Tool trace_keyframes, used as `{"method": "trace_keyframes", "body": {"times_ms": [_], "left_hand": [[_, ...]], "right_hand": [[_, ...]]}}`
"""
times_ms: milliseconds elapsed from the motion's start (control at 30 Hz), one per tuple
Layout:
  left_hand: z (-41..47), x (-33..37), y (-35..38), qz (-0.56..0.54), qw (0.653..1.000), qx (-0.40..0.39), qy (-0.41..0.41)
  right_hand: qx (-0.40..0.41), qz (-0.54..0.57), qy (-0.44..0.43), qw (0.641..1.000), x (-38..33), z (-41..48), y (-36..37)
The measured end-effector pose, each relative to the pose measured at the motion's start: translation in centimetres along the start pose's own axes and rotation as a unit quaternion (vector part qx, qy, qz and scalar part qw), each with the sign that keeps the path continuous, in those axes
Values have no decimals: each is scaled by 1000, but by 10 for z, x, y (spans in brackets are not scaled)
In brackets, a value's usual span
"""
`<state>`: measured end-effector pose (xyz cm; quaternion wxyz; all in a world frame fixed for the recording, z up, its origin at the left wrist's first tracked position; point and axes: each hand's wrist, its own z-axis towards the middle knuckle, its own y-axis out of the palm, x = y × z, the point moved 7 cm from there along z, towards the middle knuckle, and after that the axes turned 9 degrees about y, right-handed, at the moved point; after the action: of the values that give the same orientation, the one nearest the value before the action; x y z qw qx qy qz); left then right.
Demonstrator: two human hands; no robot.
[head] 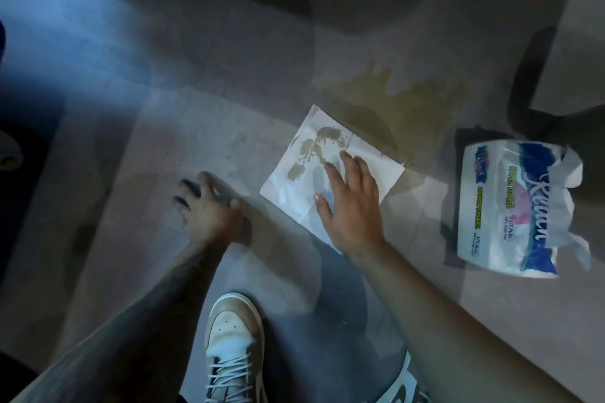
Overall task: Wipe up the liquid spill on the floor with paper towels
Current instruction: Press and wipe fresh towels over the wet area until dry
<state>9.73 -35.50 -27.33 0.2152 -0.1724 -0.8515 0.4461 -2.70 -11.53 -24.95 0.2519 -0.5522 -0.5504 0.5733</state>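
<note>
- Right hand [352,203] is down flat on the paper towel [291,190], fingers straight and spread, palm pressing the sheet to the floor [157,127]
- Left hand [209,206] is planted on bare tile just left of the towel, fingers splayed wide and holding nothing; its fingertips are blurred
- The towel lies unfolded as a white square turned like a diamond, with brownish-yellow blotches soaked through near its far corner, just beyond the right fingertips
- The spill [389,101] is a yellowish puddle with ragged edges spreading beyond and to the right of the towel; the towel's far right edge meets the near margin of the puddle
- A thinner wet streak shows past the towel's right corner
- A torn-open pack of paper towels [510,206] lies on its side to the right, apart from the sheet and the puddle
- A pale sneaker [234,337] stands on the floor between the two forearms
</note>
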Motion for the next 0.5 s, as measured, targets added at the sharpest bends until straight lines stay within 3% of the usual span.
{"method": "trace_keyframes", "body": {"times_ms": [200, 500], "left_hand": [[7, 2, 11, 14, 994, -103, -18], [11, 8, 12, 54, 995, -79, -19]], "right_hand": [[-36, -73, 11, 997, 0, 21, 33], [-25, -134, -6, 991, 6, 19, 48]]}}
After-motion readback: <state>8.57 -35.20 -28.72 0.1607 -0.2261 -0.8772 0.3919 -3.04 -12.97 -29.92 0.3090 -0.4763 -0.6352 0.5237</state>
